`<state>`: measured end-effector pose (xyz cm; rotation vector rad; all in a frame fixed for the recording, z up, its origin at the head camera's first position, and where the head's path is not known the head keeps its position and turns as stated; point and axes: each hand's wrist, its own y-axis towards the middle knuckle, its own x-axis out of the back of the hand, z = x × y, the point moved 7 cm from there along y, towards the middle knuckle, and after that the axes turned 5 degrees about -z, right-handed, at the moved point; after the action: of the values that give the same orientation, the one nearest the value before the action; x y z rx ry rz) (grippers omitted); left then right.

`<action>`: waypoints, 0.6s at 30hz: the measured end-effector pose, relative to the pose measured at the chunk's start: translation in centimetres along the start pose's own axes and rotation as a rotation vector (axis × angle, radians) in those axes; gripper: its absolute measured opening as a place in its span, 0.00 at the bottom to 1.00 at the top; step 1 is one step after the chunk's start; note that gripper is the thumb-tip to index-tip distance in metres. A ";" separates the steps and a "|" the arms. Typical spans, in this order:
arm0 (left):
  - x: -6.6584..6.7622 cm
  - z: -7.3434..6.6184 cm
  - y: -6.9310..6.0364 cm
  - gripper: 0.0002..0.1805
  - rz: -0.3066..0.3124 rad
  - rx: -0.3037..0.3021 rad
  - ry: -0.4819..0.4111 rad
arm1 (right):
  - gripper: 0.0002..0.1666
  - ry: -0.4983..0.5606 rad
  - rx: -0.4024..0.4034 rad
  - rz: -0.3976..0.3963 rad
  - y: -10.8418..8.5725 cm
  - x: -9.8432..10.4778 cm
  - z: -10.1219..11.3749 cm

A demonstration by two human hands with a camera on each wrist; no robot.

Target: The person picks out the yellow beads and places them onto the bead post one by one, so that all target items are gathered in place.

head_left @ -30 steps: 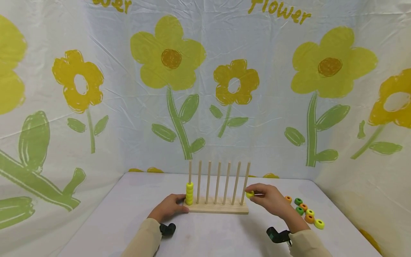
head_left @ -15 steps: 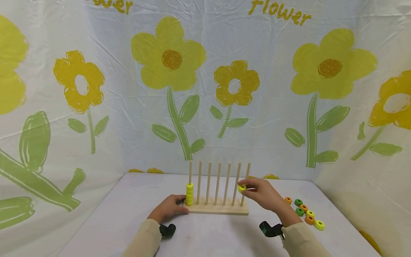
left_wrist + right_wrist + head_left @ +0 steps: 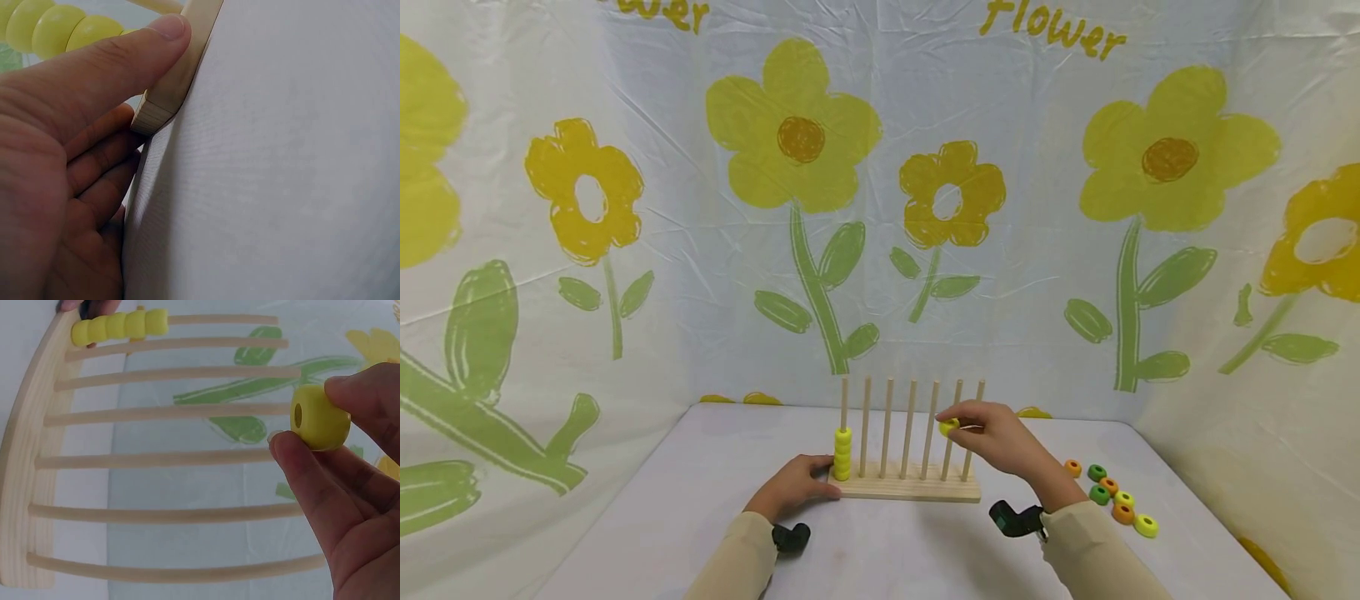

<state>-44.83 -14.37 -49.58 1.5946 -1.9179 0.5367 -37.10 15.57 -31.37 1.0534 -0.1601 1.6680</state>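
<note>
A wooden peg rack [image 3: 910,488] with several upright rods stands on the table. Its leftmost rod carries a stack of yellow beads [image 3: 843,454]. My left hand [image 3: 793,485] grips the left end of the base; in the left wrist view the thumb [image 3: 125,59] lies on the base's edge and the fingers are behind its end. My right hand [image 3: 996,435] pinches one yellow bead [image 3: 322,419] between thumb and fingertips, in front of the rods on the rack's right side. In the right wrist view the bead's hole shows, and the bead is off the rods.
Several loose beads lie on the table to the right of my right forearm, among them an orange bead [image 3: 1123,513], a green bead [image 3: 1100,494] and a yellow bead [image 3: 1146,525]. A flower-printed cloth [image 3: 880,292] hangs behind the white table [image 3: 700,467].
My right hand has moved left and upward with the yellow bead, from beside the rightmost rod to farther along the rods. The left hand stays on the rack's base.
</note>
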 end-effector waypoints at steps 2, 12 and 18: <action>0.0 0.0 0.0 0.45 0.000 -0.001 0.001 | 0.14 0.027 -0.003 0.008 0.2 -0.1 0.4; 0.1 0.0 0.0 0.45 -0.005 -0.005 0.005 | 0.14 0.030 0.045 0.010 1.8 -0.3 2.2; 0.1 0.0 0.1 0.45 0.000 -0.014 -0.001 | 0.17 0.048 0.088 0.029 2.7 -0.8 3.3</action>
<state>-44.92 -14.39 -49.51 1.5866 -1.9179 0.5221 -37.50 12.03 -28.88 1.0802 -0.0721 1.7381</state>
